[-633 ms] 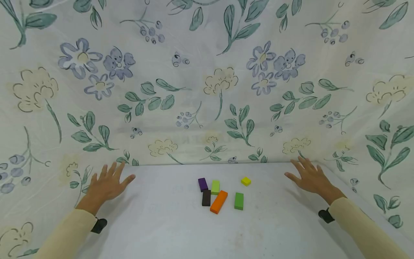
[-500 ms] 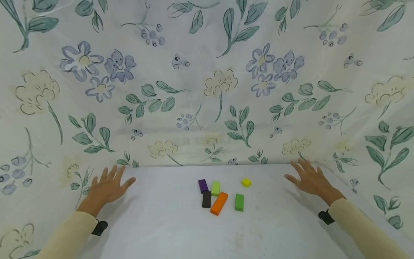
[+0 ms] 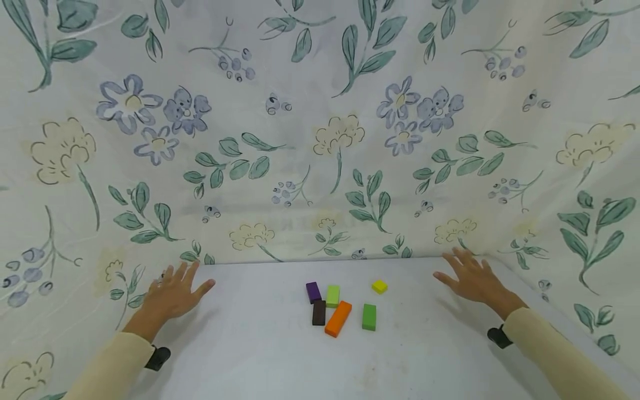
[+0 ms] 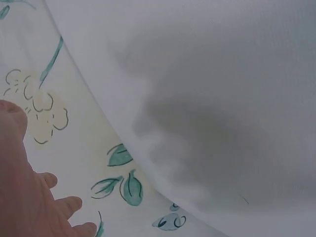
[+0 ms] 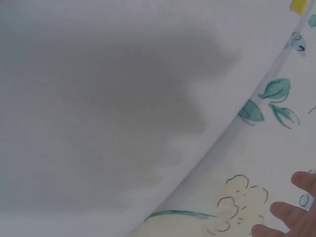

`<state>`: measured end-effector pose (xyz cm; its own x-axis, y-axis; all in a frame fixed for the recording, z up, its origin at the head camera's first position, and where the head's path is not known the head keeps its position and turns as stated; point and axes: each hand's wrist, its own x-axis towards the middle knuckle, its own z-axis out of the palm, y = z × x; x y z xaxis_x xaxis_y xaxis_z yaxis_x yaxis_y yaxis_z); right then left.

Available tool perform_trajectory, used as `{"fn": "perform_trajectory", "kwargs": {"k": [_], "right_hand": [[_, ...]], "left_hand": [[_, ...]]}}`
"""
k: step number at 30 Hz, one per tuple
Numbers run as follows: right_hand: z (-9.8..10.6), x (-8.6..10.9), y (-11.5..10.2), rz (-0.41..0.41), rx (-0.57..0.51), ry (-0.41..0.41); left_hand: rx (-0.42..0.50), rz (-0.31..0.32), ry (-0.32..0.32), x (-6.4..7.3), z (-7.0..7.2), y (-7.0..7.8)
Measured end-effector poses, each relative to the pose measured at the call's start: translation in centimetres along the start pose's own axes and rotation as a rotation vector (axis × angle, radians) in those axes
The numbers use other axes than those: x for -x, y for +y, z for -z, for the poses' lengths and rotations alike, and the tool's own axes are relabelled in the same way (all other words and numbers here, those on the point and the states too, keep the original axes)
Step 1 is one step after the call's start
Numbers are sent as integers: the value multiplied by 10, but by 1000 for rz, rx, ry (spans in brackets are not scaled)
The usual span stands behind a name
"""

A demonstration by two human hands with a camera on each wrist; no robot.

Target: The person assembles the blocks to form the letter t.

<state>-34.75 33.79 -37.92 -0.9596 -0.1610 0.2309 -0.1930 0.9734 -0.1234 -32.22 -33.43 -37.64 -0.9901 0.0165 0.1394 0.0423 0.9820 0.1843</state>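
Note:
My left hand is spread over the left side of the white table, holding nothing. On the far side, my right hand hovers in the same way, fingers apart. Between them lie small blocks: a purple block, a light green block, a dark brown block and an orange block in a cluster. A green block and a yellow block lie apart to the right. Neither hand touches a block. In the right wrist view, part of the yellow block shows at the top corner.
A white cloth printed with flowers and leaves hangs behind the table and along both sides. Dark bands sit at both wrists. Each hand casts a soft shadow on the tabletop.
The head view has tilted slightly, so table and blocks appear a little lower. The left hand shows slightly further right and the right hand slightly further left. The blocks keep their arrangement.

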Motion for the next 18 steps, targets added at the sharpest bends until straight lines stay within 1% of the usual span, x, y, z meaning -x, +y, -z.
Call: {"fn": "perform_trajectory", "kwargs": {"k": [3, 5, 10, 14, 18], "right_hand": [[1, 1, -8, 20, -10, 4], [2, 1, -16, 39, -15, 11], [3, -1, -34, 104, 11, 69], [1, -3, -43, 143, 34, 106], [1, -4, -52, 154, 10, 99]], "left_hand": [[14, -24, -1, 0, -1, 10], [13, -52, 6, 2, -2, 18], [16, -125, 23, 4, -2, 39], [31, -169, 21, 0, -6, 52], [35, -198, 23, -6, -13, 60]]}}
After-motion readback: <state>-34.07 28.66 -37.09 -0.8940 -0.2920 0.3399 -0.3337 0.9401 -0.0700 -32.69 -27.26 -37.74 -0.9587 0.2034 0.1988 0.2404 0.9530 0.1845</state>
